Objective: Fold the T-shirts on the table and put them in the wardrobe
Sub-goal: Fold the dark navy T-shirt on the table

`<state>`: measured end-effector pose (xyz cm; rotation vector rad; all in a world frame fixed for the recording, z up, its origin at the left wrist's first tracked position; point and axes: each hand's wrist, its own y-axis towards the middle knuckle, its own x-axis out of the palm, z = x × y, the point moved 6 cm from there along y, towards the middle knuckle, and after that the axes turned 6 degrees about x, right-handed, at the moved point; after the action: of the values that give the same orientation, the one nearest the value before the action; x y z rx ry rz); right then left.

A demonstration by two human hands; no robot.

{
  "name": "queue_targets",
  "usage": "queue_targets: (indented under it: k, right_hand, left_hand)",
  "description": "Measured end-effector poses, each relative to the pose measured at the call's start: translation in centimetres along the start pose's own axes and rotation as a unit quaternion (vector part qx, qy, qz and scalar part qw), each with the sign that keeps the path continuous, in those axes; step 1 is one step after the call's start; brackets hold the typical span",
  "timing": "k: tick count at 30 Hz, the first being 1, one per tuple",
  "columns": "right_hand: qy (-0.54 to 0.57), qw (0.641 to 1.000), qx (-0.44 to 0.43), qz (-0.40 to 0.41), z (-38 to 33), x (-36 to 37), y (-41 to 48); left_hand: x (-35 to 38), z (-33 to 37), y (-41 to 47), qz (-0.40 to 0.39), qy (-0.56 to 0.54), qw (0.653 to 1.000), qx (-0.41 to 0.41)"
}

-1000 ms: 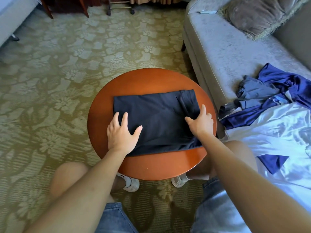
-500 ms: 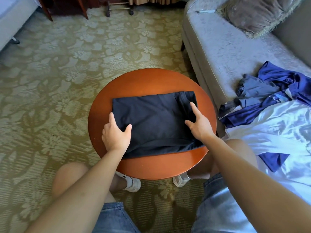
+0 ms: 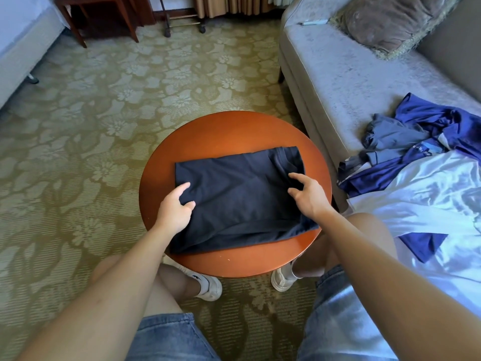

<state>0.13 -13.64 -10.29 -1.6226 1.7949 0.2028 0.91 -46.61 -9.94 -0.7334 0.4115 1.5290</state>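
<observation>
Seated on the sofa's edge, we lean over the round wooden worktop (image 3: 234, 131) drawn in between our knees, close enough for both arms to reach across it without stretching. Our left hand (image 3: 175, 213) is at the near left corner of the dark navy T-shirt (image 3: 239, 196), thumb on top and fingers curled around the cloth's edge, a pinch on the fabric, seemingly to take hold of that side for lifting or for one more fold. Our right hand (image 3: 308, 195) is spread open with fingers bent, its fingertips on or just above the cloth near the collar end, gripping nothing; we judge it is there to pin or gather that side. The T-shirt lies flat on the worktop as a tidy rectangle, which suggests the folding of this one is nearly done. To our right, on the grey sofa (image 3: 351, 74), a loose heap of blue and grey garments (image 3: 416, 134) and a white one (image 3: 421, 194) waits within arm's reach, not yet folded. Beyond, the patterned carpet (image 3: 104, 100) runs to dark wooden furniture legs (image 3: 104, 19); no wardrobe is in view.
</observation>
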Motion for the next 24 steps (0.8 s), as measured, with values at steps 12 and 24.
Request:
queue_targets:
  k: [12,24]
  right_hand:
    - [0.013,0.999,0.019,0.043,1.9,-0.8,-2.7]
    - [0.218,0.970,0.103,0.021,3.8,-1.4,-4.3]
  left_hand:
    - [-0.9,0.5,-1.8,-0.011,0.014,1.000,-0.018]
    - [-1.5,0.6,-3.1,-0.001,-0.081,0.996,-0.038]
